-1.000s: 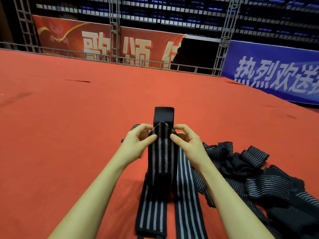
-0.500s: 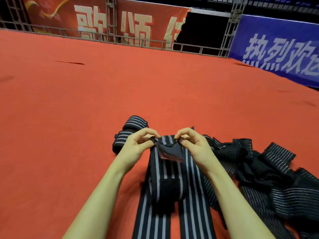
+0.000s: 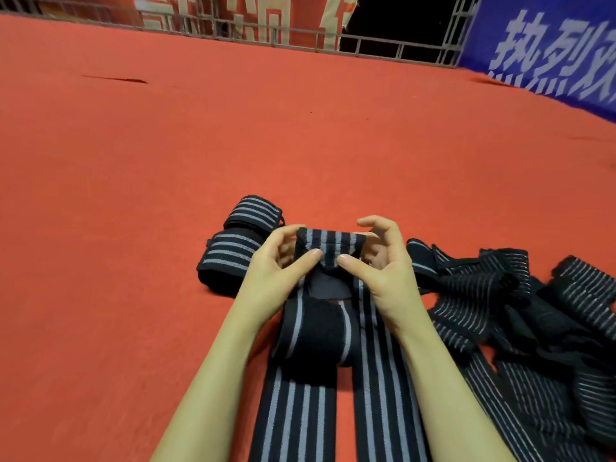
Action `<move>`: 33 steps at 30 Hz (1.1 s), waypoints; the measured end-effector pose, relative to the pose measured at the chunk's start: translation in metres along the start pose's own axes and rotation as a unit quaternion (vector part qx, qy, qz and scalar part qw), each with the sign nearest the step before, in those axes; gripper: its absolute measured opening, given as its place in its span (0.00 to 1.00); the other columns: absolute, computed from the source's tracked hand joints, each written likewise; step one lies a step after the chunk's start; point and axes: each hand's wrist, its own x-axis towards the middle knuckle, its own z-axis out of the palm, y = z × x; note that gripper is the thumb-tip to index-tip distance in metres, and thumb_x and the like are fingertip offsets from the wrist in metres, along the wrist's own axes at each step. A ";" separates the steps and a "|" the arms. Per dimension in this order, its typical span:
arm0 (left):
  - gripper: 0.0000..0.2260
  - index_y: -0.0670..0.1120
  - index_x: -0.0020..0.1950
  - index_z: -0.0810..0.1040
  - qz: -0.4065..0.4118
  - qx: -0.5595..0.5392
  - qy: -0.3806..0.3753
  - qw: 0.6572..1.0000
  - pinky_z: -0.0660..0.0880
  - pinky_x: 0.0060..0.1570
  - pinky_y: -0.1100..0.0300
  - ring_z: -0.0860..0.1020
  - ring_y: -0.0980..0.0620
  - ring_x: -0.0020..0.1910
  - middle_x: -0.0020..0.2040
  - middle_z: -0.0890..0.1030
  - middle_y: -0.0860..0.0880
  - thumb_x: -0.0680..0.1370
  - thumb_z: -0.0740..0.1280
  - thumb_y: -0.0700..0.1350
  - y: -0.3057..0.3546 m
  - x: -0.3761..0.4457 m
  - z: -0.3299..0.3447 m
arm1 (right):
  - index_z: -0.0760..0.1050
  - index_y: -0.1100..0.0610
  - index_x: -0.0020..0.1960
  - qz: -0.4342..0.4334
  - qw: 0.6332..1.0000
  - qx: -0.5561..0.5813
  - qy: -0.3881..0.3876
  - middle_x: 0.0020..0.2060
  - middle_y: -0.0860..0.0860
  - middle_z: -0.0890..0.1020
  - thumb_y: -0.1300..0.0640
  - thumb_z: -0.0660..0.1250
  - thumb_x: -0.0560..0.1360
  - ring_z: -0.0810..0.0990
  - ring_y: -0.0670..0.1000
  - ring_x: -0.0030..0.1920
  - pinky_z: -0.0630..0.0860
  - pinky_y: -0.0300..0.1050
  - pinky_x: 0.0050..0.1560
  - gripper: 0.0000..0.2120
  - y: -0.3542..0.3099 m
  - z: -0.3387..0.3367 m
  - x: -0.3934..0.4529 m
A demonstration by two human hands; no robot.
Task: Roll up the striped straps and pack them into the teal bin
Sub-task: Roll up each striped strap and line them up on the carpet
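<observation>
A black strap with grey stripes (image 3: 310, 348) runs from the bottom edge up the red floor to my hands. Its far end is folded over into a small roll (image 3: 328, 246). My left hand (image 3: 276, 261) and my right hand (image 3: 380, 265) pinch that roll from each side, thumbs on the near face and fingers curled behind. A second flat strap (image 3: 383, 378) lies alongside it on the right. Two rolled straps (image 3: 233, 248) sit just left of my left hand. No teal bin is in view.
A loose heap of unrolled striped straps (image 3: 520, 315) covers the floor at the right. The red carpet (image 3: 166, 161) stretches far ahead and left to a metal railing (image 3: 383, 48) with red and blue banners behind it.
The strap's black end stood up between my hands; now it is folded down and wrapped into a small roll. The camera has tilted down and the two rolled straps have come into view.
</observation>
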 end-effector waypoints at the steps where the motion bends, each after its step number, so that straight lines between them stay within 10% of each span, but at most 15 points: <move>1: 0.12 0.49 0.57 0.77 -0.003 0.001 0.013 1.000 0.74 0.48 0.68 0.80 0.59 0.52 0.50 0.83 0.53 0.75 0.71 0.40 -0.001 0.002 0.002 | 0.73 0.51 0.57 0.007 1.000 -0.007 0.011 0.50 0.55 0.80 0.68 0.72 0.71 0.81 0.50 0.50 0.78 0.42 0.50 0.20 0.001 0.001 0.002; 10: 0.08 0.48 0.52 0.77 0.065 -0.008 0.069 0.995 0.75 0.48 0.66 0.81 0.59 0.48 0.45 0.83 0.56 0.75 0.69 0.37 0.000 0.016 -0.007 | 0.70 0.45 0.63 0.012 0.997 -0.067 -0.023 0.50 0.47 0.83 0.55 0.69 0.76 0.81 0.47 0.53 0.78 0.46 0.54 0.18 0.015 0.013 0.013; 16: 0.16 0.56 0.59 0.75 0.084 0.031 0.036 0.995 0.75 0.51 0.65 0.80 0.56 0.51 0.49 0.83 0.53 0.75 0.70 0.39 -0.002 0.020 -0.008 | 0.71 0.43 0.58 -0.037 0.998 -0.056 -0.012 0.47 0.49 0.83 0.64 0.70 0.74 0.82 0.50 0.52 0.78 0.47 0.54 0.20 0.015 0.015 0.019; 23: 0.16 0.59 0.57 0.70 0.124 0.030 -0.016 0.992 0.77 0.52 0.46 0.80 0.44 0.49 0.47 0.81 0.46 0.73 0.70 0.45 0.003 0.019 -0.016 | 0.72 0.47 0.59 -0.035 0.998 -0.061 -0.005 0.46 0.49 0.83 0.63 0.71 0.74 0.82 0.52 0.51 0.78 0.52 0.55 0.18 0.010 0.017 0.020; 27: 0.15 0.60 0.54 0.69 0.139 0.056 0.001 0.989 0.76 0.47 0.52 0.79 0.46 0.45 0.45 0.79 0.45 0.75 0.67 0.43 0.000 0.023 -0.013 | 0.73 0.44 0.59 -0.008 0.994 -0.099 -0.040 0.48 0.47 0.83 0.48 0.67 0.77 0.81 0.48 0.51 0.77 0.51 0.57 0.12 0.007 0.012 0.022; 33: 0.16 0.62 0.49 0.69 0.172 0.063 -0.004 0.983 0.73 0.43 0.62 0.74 0.55 0.42 0.46 0.74 0.49 0.75 0.66 0.40 0.002 0.015 -0.016 | 0.77 0.41 0.55 0.031 0.993 -0.071 -0.084 0.51 0.45 0.83 0.20 0.51 0.65 0.80 0.42 0.55 0.72 0.31 0.53 0.33 -0.001 0.008 0.016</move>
